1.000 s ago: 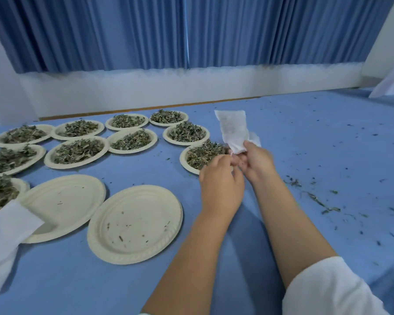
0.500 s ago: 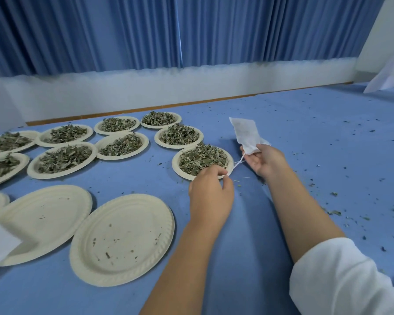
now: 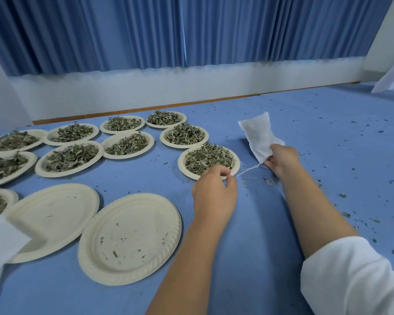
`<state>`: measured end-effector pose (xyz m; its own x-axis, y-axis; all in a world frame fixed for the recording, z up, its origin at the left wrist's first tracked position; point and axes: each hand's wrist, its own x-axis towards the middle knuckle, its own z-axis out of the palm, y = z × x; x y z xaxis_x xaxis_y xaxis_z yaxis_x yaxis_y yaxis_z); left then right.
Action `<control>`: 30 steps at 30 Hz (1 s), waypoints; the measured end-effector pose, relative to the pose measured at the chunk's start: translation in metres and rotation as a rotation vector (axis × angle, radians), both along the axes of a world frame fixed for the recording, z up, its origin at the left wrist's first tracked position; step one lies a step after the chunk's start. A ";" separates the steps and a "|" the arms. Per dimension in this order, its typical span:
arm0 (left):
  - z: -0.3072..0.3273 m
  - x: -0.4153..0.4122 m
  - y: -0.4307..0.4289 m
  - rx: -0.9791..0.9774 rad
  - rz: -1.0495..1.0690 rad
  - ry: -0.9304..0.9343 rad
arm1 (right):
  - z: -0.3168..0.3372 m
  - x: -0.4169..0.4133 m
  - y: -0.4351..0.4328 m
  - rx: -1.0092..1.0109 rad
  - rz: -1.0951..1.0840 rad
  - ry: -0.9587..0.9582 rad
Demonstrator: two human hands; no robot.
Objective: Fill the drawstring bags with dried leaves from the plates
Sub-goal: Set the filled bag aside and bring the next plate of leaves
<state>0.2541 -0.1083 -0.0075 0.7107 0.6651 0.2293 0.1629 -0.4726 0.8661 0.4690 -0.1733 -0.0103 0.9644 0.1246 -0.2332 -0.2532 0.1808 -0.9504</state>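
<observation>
The right hand (image 3: 282,160) grips a white bag (image 3: 258,135) raised over the blue table (image 3: 328,144). Its string (image 3: 248,170) runs to the left hand (image 3: 214,194), which pinches it at the near rim of a plate (image 3: 180,164) heaped with leaves (image 3: 208,159). More full plates (image 3: 151,142) lie to the left.

No readable text, labels or numbers anywhere.

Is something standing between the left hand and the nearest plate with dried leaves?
Nothing visible. The left hand is at the near rim of that plate; the right hand holds the drawstring bag aside.
</observation>
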 end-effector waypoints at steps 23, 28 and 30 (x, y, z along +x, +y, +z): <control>0.004 -0.002 0.002 0.018 0.010 -0.017 | -0.013 -0.007 0.018 -0.965 -0.044 -0.482; 0.007 -0.003 0.002 0.028 0.021 -0.022 | -0.012 -0.010 0.022 -0.972 -0.147 -0.843; 0.008 -0.003 0.002 0.025 0.026 -0.020 | -0.014 -0.009 0.025 -1.030 -0.051 -0.865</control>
<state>0.2507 -0.1062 0.0002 0.6884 0.6770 0.2602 0.1576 -0.4897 0.8575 0.4598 -0.1483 -0.0247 0.8468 0.2228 0.4830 0.4784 -0.7158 -0.5087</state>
